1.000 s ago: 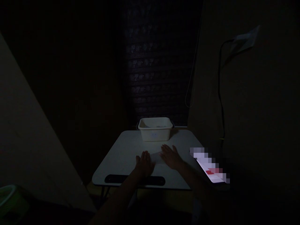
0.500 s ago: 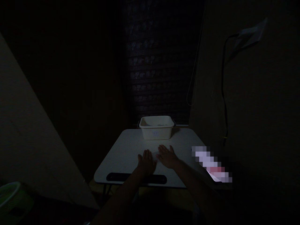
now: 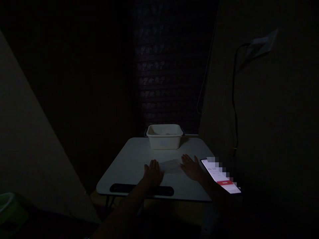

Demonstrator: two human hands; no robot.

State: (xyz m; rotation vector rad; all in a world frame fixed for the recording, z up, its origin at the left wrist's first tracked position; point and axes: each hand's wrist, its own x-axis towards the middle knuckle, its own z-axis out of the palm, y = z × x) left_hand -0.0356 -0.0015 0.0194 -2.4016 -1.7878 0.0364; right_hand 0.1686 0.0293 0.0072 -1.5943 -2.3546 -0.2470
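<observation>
The room is very dark. My left hand [image 3: 154, 171] lies flat, palm down, on a small white table [image 3: 129, 162], at the left edge of a pale flat sheet [image 3: 171, 165]. My right hand [image 3: 191, 167] rests flat at the sheet's right edge, fingers spread. What the sheet is made of I cannot tell. A white rectangular tub [image 3: 164, 136] stands at the table's far edge, beyond both hands.
A lit phone screen [image 3: 221, 176] lies at the table's right edge, just right of my right hand. A dark slot [image 3: 141, 190] runs along the near edge. A cable [image 3: 234, 99] hangs down the right wall. A green object [image 3: 6, 209] sits low left.
My right hand has slid rightward across the sheet, away from my left hand, so more of the sheet shows between them. The left hand has hardly moved.
</observation>
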